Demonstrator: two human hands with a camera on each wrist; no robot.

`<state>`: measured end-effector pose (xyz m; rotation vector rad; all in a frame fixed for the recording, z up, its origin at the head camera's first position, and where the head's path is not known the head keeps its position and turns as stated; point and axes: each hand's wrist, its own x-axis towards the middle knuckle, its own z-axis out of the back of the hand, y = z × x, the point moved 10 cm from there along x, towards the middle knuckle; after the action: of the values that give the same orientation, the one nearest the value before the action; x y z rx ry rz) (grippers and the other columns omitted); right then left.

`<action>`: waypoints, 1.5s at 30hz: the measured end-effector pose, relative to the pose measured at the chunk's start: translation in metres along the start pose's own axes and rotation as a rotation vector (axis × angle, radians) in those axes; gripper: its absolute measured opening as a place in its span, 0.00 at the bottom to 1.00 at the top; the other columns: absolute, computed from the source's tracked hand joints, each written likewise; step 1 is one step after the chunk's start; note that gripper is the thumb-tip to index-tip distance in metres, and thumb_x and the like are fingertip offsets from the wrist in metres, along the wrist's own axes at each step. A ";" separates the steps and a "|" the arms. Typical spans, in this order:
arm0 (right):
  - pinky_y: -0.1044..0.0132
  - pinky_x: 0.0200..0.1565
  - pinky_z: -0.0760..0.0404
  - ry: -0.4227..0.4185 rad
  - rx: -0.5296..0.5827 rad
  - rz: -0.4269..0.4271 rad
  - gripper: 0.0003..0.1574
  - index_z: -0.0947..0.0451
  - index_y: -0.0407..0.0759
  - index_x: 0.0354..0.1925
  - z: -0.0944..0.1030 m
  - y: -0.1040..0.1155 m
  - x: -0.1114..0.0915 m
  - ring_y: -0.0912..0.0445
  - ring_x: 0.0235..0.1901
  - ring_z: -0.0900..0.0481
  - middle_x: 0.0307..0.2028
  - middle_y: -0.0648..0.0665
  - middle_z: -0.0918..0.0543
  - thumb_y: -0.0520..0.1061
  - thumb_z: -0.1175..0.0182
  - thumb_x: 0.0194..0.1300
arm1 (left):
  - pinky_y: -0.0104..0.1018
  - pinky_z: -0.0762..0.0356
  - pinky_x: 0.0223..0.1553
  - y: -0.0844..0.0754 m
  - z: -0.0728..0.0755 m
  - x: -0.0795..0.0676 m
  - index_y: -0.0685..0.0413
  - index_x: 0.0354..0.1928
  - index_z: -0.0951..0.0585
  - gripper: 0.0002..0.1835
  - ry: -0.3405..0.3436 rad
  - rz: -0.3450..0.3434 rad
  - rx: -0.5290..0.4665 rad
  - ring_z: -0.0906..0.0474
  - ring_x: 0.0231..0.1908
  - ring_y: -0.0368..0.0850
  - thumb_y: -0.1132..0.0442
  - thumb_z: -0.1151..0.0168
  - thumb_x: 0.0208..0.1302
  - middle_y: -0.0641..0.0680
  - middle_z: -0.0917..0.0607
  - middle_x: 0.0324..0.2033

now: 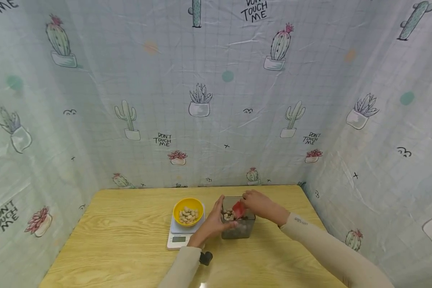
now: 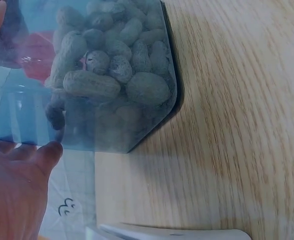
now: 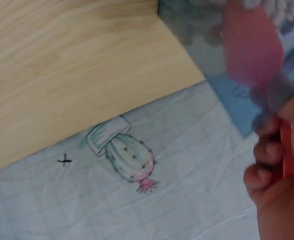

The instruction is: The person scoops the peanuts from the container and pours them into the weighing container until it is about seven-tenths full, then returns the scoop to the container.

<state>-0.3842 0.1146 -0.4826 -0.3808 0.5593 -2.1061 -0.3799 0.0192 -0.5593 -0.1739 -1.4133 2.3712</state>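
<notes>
Clear, smoky plastic forms the container [image 1: 235,232], which I see standing just right of the white scale [image 1: 175,242] — the worktop [image 1: 129,236] runs on past both to its side edges. The left grip [image 1: 214,222] clasps the wall near a corner; the right grip [image 1: 261,205] is closed around the red scoop [image 1: 239,209], dipped inside. Only my right-wrist view shows the handle [image 3: 288,150] within curled fingers, while the left-wrist view shows knobbly peanuts [image 2: 91,85] behind the wall. More fill the round yellow bowl [image 1: 189,201] on the scale.
</notes>
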 end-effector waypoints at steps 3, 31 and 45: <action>0.61 0.44 0.20 -0.013 -0.025 -0.005 0.12 0.17 0.49 0.43 0.002 0.002 0.002 0.55 0.38 0.21 0.37 0.50 0.17 0.45 0.30 0.59 | 0.60 0.37 0.68 -0.001 0.001 0.000 0.37 0.79 0.62 0.61 -0.002 0.002 0.002 0.43 0.73 0.62 0.37 0.31 0.54 0.55 0.58 0.79; 0.64 0.38 0.21 0.044 0.033 0.027 0.06 0.14 0.50 0.39 0.037 -0.020 -0.005 0.57 0.33 0.22 0.31 0.51 0.19 0.45 0.32 0.60 | 0.60 0.35 0.66 0.000 -0.001 0.004 0.37 0.79 0.63 0.62 -0.004 0.026 0.023 0.40 0.72 0.62 0.37 0.30 0.54 0.55 0.56 0.79; 0.62 0.44 0.20 0.075 -0.081 0.118 0.09 0.14 0.55 0.39 0.009 0.015 -0.005 0.59 0.38 0.19 0.35 0.55 0.15 0.47 0.29 0.58 | 0.58 0.35 0.68 -0.002 -0.002 0.002 0.38 0.79 0.62 0.61 -0.001 0.004 0.025 0.43 0.73 0.61 0.36 0.31 0.54 0.54 0.57 0.79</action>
<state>-0.3670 0.1088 -0.4828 -0.3078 0.6957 -1.9951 -0.3807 0.0226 -0.5583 -0.1687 -1.3848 2.3916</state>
